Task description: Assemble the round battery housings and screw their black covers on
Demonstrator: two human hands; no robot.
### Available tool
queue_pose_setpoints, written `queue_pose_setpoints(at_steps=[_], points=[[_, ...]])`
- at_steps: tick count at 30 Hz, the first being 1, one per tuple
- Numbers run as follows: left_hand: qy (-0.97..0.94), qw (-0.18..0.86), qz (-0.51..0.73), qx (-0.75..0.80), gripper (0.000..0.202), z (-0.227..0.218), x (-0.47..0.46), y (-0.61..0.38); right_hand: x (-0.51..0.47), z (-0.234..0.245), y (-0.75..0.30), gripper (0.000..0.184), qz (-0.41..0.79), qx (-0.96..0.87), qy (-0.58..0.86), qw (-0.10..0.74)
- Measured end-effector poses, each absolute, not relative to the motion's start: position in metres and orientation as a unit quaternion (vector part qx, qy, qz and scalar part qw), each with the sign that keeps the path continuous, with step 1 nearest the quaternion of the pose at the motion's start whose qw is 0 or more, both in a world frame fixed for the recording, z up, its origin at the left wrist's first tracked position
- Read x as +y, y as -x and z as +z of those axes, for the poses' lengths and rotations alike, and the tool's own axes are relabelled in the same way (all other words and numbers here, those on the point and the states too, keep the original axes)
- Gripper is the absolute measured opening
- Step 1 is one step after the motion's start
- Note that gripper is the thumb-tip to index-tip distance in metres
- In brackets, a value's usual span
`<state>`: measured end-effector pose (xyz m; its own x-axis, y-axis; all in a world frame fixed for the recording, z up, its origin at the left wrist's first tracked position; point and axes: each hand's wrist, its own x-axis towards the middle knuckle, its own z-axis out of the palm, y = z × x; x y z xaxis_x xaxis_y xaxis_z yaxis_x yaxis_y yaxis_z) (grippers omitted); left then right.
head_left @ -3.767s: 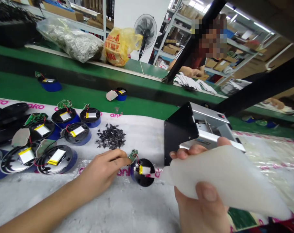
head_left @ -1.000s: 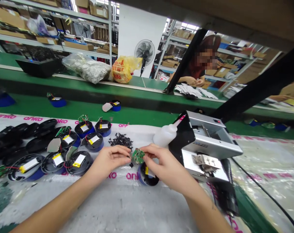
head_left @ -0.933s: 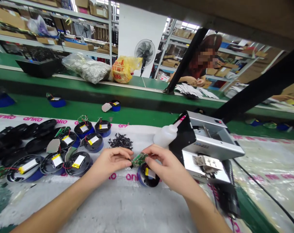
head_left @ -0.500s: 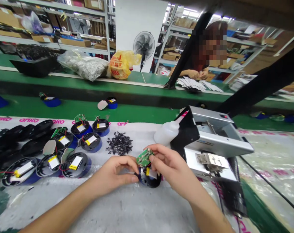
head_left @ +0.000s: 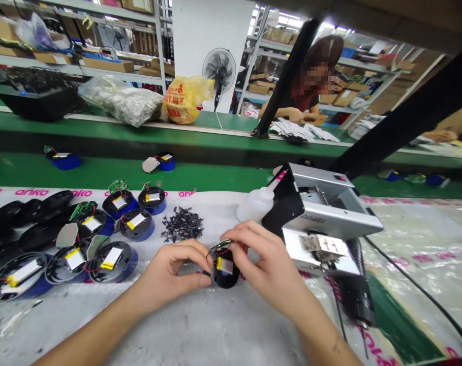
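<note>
Desk is carrying rows of round black housings, most already holding wired batteries. The right hand is pinching a green circuit board, not yet seated, just above the front housing and its battery; the left hand is curling against that housing, its grip impossible to tell.

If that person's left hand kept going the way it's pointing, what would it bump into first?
The left hand would meet the black round housing first; its fingertips sit right at the housing's edge, perhaps already touching, though depth is hard to judge.
</note>
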<state>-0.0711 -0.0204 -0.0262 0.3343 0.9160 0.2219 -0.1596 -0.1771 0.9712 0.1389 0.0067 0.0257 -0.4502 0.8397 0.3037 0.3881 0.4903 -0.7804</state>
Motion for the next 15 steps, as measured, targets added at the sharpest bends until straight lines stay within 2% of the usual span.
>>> queue_pose_setpoints(at_steps=[5, 7, 11, 15], points=[[-0.697, 0.464, 0.436, 0.33, 0.016, -0.019, -0.023, 0.071, -0.001, 0.018, -0.127, 0.023, 0.28, -0.784, 0.377, 0.405], [-0.664, 0.496, 0.44, 0.346, 0.017, -0.019, -0.021, 0.071, -0.002, 0.016, -0.124, 0.021, 0.294, -0.768, 0.386, 0.418], [-0.469, 0.612, 0.512, 0.378, 0.012, -0.023, -0.013, 0.075, 0.001, 0.014, -0.126, 0.02, 0.342, -0.732, 0.404, 0.429], [-0.375, 0.632, 0.541, 0.41, 0.011, -0.026, -0.007, 0.079, 0.004, 0.018, -0.13, 0.017, 0.394, -0.723, 0.389, 0.413]])
